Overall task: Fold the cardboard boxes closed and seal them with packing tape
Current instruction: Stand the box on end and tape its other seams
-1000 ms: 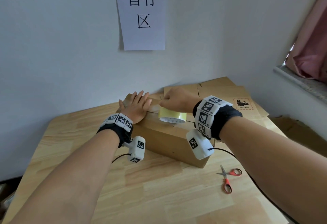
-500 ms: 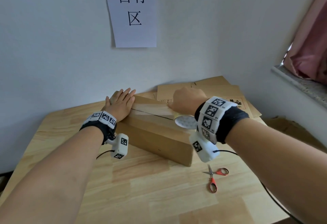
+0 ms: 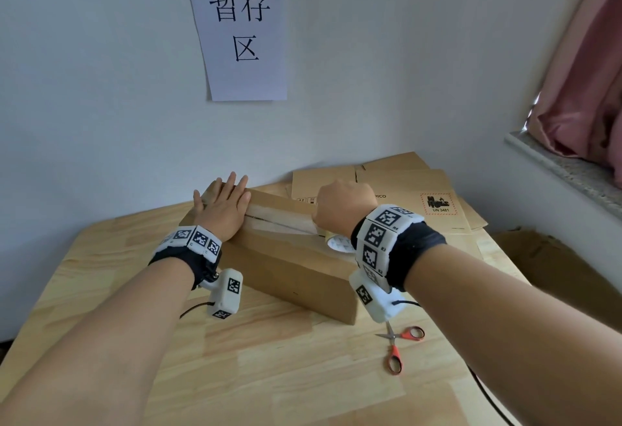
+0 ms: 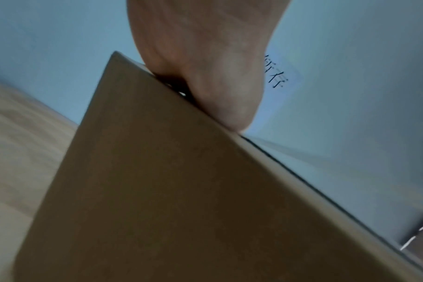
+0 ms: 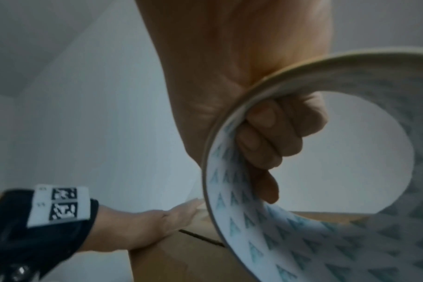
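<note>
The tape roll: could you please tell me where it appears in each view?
Head: tape roll at centre, mostly hidden under the right hand.
Left wrist: not in view.
Right wrist: fills the right side, fingers curled through its core.
Shared landmark: the box.

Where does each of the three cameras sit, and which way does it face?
Head: worn high, looks down at the box on the table; both forearms, left hand, right hand.
Left wrist: low beside the box, faces the wall; palm edge shows.
Right wrist: under the hand, looks through the tape roll; curled fingers.
All share the box.
</note>
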Available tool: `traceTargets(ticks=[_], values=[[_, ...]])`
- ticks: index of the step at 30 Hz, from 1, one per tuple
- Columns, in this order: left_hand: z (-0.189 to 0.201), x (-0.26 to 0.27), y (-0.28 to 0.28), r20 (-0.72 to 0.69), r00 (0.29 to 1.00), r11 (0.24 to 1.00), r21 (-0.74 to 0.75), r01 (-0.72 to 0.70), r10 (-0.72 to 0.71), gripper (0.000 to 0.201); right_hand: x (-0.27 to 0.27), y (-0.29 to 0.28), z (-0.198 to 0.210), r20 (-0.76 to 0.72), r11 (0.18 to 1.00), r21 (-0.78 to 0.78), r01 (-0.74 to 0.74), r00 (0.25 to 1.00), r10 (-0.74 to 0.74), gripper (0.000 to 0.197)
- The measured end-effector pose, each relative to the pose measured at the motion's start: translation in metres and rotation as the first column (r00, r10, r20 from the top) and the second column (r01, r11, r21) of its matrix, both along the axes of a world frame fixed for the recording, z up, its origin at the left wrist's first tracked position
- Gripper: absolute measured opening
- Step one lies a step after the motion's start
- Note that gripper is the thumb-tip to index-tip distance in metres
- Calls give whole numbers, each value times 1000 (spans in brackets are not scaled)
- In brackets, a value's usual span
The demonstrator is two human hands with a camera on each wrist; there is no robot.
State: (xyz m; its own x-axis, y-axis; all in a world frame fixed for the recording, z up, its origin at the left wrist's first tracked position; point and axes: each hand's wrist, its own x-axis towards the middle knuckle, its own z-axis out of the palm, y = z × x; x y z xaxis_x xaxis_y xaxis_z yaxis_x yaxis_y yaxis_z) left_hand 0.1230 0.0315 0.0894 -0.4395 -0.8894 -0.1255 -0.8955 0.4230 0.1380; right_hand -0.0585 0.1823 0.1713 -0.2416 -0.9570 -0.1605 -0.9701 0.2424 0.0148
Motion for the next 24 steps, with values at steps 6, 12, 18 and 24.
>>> traceTargets(ticks=[6,12,18,24], values=[[-1,-14,14,-28,995,995,43,94,-93,52,-6,7,4,8,1000,29,9,1000,-9,22],[-4,-12,19,-78,985,988,-5,153,-153,49,-11,14,6,49,999,-2,42,998,-42,22],[-8,-44,49,-337,918,977,-127,174,-208,42,-27,27,4,108,991,-26,134,986,-131,19],[-9,-36,46,-409,905,992,-89,91,-120,40,-41,26,-1,514,980,105,170,834,-200,46]])
